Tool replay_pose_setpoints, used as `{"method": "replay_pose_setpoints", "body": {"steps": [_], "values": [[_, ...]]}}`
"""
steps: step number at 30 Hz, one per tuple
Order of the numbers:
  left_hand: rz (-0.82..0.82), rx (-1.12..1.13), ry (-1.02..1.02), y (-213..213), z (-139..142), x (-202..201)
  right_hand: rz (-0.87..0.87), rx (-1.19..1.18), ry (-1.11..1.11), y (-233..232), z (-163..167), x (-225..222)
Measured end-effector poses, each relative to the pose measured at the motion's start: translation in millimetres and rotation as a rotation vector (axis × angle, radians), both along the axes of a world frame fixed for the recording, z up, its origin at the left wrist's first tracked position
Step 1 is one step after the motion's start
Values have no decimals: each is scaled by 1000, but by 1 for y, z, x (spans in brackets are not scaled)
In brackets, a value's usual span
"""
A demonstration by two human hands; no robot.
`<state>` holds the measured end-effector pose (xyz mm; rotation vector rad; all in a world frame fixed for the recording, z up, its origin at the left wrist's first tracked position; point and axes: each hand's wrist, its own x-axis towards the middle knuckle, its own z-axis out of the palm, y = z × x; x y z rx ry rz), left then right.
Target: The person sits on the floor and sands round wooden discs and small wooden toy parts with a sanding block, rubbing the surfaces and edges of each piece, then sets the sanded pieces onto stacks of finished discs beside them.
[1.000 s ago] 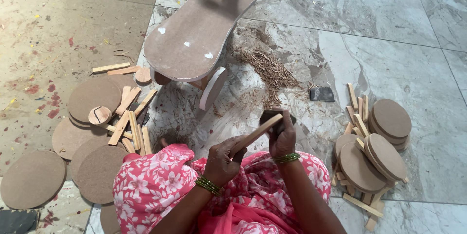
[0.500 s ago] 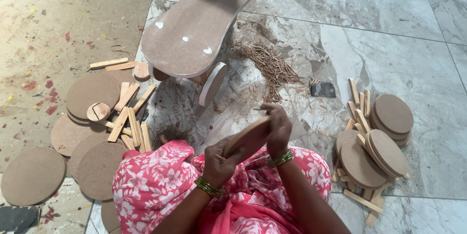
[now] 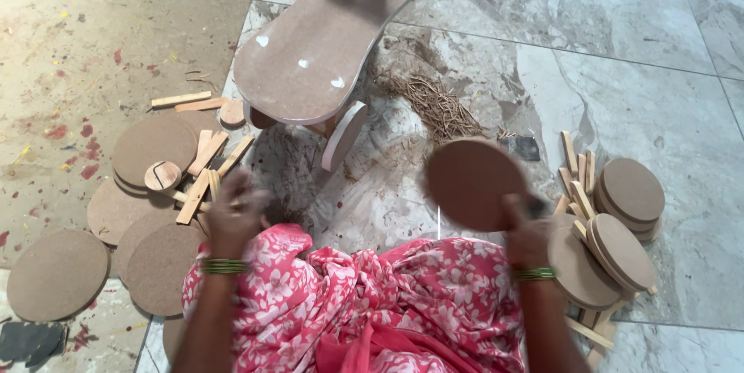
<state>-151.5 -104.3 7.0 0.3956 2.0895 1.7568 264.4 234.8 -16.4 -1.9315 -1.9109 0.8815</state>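
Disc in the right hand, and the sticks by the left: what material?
Disc: probably fibreboard or similar pressed board; flat, uniform matte brown, no grain visible, unfinished. Right hand grips its edge. Sticks near the left hand: paler, likely raw wood strips, though blur hides any grain.

Bright, even daylight; motion-blurred left hand (image 3: pixel 235 214).

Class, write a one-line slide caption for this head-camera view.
Seated on the floor, right hand lifts a round brown disc while left hand reaches toward wooden sticks.
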Motion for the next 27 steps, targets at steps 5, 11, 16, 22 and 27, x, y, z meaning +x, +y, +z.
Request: {"method": "replay_pose_setpoints", "body": {"steps": [5, 11, 16, 22, 27], "values": [[352, -615, 455, -149, -40, -63, 55, 828, 298, 85, 5, 125], [789, -875, -164, -211, -65, -24, -60, 923, -545, 84, 15, 183], [883, -644, -499, -199, -68, -7, -24, 703, -767, 59, 4, 171], [610, -984, -435, -176, -62, -15, 127, 575, -742, 43, -1, 158], [612, -984, -390, -162, -61, -24, 295, 516, -442, 52, 13, 166]]}}
